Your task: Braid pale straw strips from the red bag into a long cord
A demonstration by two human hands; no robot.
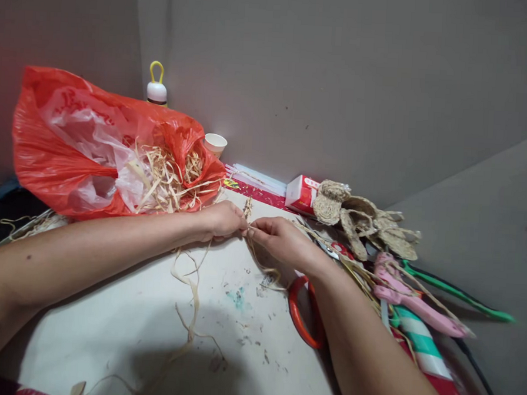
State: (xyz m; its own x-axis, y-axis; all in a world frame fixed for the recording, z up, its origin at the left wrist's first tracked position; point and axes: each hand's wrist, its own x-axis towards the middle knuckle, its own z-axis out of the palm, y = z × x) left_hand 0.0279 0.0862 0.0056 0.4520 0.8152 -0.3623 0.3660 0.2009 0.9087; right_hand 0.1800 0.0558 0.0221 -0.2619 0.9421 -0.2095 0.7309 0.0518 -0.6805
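While grey walls stand behind the stained white worktop, the left grip and right grip both pinch a straw braid close to the worktop's far edge.

1. A red plastic bag gapes open on the left.
2. Behind it stands a white-capped bottle with a yellow loop.
3. A paper cup sits just beside the bag.
4. Translucent glue sticks lie along the wall.
5. A red-and-white carton neighbours woven straw pieces.
6. A pink glue gun lies at right.
7. The orange-red loop, partly hidden, may be a scissors handle.
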